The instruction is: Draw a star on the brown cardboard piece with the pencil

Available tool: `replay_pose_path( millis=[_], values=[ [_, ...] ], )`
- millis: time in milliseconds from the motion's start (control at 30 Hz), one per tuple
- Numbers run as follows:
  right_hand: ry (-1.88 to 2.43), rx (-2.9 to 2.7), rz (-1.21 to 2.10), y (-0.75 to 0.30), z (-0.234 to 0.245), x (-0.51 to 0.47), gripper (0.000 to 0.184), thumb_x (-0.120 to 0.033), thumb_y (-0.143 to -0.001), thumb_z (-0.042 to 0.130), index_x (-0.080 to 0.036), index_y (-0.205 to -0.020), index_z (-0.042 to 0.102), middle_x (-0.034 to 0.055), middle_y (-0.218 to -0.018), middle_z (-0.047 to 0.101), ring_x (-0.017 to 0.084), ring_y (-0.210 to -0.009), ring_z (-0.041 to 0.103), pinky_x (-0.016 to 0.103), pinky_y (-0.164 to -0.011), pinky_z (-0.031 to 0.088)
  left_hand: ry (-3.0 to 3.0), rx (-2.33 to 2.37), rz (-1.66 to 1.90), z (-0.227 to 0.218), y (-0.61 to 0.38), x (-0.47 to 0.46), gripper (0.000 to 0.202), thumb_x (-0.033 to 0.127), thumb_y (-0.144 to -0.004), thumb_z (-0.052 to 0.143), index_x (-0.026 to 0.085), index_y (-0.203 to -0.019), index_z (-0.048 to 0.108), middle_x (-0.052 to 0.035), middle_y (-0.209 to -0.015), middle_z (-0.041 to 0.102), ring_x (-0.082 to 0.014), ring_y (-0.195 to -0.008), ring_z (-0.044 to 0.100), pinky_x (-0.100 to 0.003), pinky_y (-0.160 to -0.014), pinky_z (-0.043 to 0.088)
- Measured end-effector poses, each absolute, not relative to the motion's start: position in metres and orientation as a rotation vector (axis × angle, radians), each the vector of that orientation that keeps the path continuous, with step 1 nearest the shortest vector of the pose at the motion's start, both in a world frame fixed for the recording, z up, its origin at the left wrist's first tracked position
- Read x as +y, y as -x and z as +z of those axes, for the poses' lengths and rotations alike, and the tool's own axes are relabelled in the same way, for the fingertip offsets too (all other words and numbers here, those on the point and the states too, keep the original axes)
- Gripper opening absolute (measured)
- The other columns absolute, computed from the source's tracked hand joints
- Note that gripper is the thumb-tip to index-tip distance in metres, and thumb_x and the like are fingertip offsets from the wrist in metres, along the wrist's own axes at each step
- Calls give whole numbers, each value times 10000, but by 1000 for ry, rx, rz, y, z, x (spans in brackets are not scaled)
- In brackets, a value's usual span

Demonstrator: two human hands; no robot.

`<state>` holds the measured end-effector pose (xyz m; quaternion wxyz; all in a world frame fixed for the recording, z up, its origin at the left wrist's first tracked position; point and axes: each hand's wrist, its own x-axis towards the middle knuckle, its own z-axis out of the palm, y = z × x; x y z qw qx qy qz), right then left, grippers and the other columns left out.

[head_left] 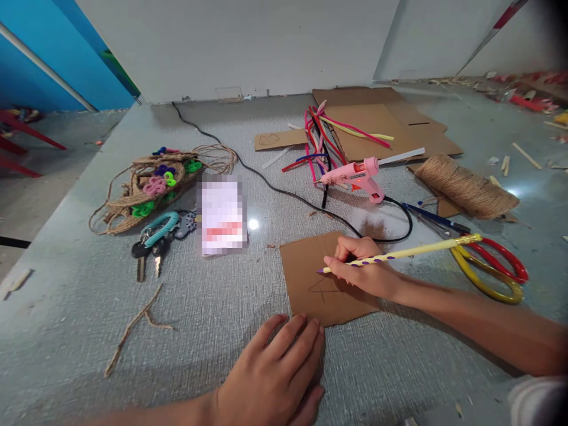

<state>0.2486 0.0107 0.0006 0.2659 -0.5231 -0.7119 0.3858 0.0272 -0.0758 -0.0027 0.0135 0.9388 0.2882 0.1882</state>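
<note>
My right hand [364, 273] is closed round a yellow pencil with purple dots [399, 253], its tip touching a small brown cardboard piece [306, 278] that bears faint pencil lines. My left hand [275, 373] lies flat with fingers stretched out, pressing on the near edge of that cardboard. Both hands rest on the grey textured table [80, 319].
A pink glue gun [357, 176] with a black cord lies behind the cardboard beside several pipe cleaners [322, 142]. A jute twine spool [465, 186], red-and-yellow scissors [492, 266], larger cardboard sheets [386, 121], a twine craft [151, 183], keys [155, 236] and a card [222, 216] surround it.
</note>
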Motion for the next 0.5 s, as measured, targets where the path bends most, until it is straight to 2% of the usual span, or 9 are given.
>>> replay_pose_path(
  millis=[500],
  values=[
    [1419, -1934, 1036, -247, 2, 9, 338, -350, -796, 560, -195, -556, 379, -52, -493, 409, 84, -482, 377, 232, -472, 282, -2928, 885, 600, -1, -27, -75, 394, 424, -893, 438, 164, -1130, 615, -4, -1155, 643, -177, -1053, 528, -332, -909, 388]
  ],
)
